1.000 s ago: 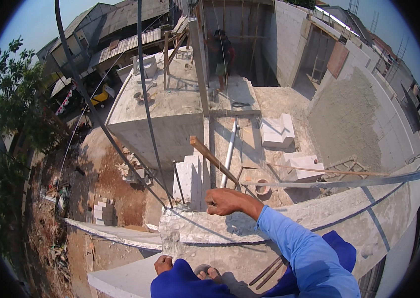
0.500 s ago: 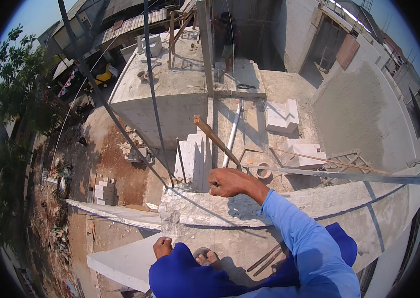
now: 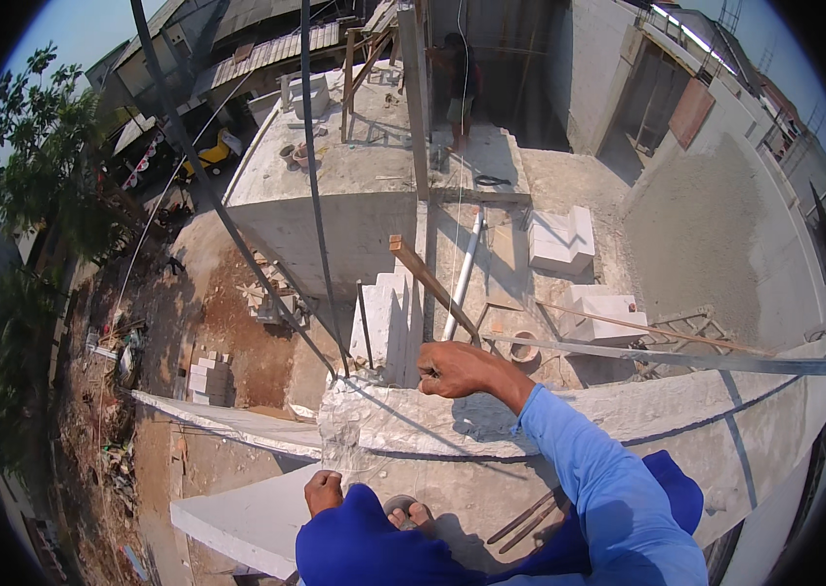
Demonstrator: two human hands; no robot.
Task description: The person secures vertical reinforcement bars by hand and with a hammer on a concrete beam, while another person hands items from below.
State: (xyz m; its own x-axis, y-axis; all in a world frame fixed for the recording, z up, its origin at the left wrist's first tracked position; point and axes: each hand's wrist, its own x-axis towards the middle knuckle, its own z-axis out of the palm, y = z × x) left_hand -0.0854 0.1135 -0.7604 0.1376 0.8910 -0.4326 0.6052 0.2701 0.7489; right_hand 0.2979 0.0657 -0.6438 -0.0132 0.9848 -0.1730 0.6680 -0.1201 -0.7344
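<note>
Little has moved since half a second ago: site slides slightly right and down in view, both hands keeping their places against the wall.

Far left, ground level: small stack of pale blocks (image 3: pixel 210 379). Then dark steel bars (image 3: pixel 314 171), slanting down to the wall's left end. My left hand (image 3: pixel 323 491) sits beside my blue-clad knee (image 3: pixel 354 537), fingers curled; cannot tell whether they pinch anything. My foot (image 3: pixel 419 514) is planted behind the rough-topped wall (image 3: pixel 393 410); weight best kept back from the drop on the left.

Middle: square timber (image 3: pixel 435 288) leans beyond my right hand (image 3: pixel 457 369), which hangs over the wall top, fingers folded together in a fist. Thin pale line (image 3: pixel 466 68) runs from the top of view down toward that fist; cannot tell if I grip it. Steady wrist, slow changes of height, line kept off the timber: that should serve.

Right: two thin rods (image 3: pixel 520 527) near my knee; long metal bar (image 3: pixel 677 357) above the wall.
</note>
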